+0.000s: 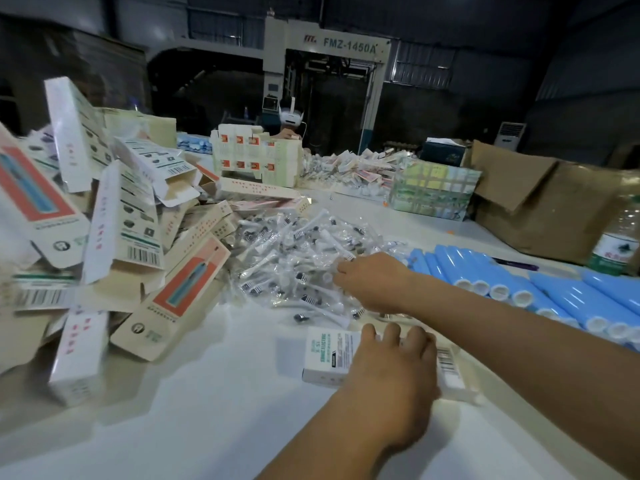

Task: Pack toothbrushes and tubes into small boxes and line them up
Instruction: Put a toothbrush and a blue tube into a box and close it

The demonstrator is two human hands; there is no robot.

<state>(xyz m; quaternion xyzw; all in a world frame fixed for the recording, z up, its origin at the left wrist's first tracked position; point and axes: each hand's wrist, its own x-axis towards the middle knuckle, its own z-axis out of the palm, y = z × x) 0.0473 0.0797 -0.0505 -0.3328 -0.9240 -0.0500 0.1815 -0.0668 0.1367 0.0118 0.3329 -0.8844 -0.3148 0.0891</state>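
A small white printed box lies flat on the white table, close in front of me. My left hand lies on top of it, fingers curled over its far edge, gripping it. Beyond it spreads a heap of toothbrushes in clear wrappers. My right hand reaches into the near edge of that heap, fingertips bent and pinching one wrapped brush. Several blue tubes with white caps lie in a row on the right, under my right forearm.
A tall pile of open cream-and-red cartons fills the left side. At the back stand folded box blanks, a wrapped bundle, a brown cardboard carton and a water bottle. A person works opposite.
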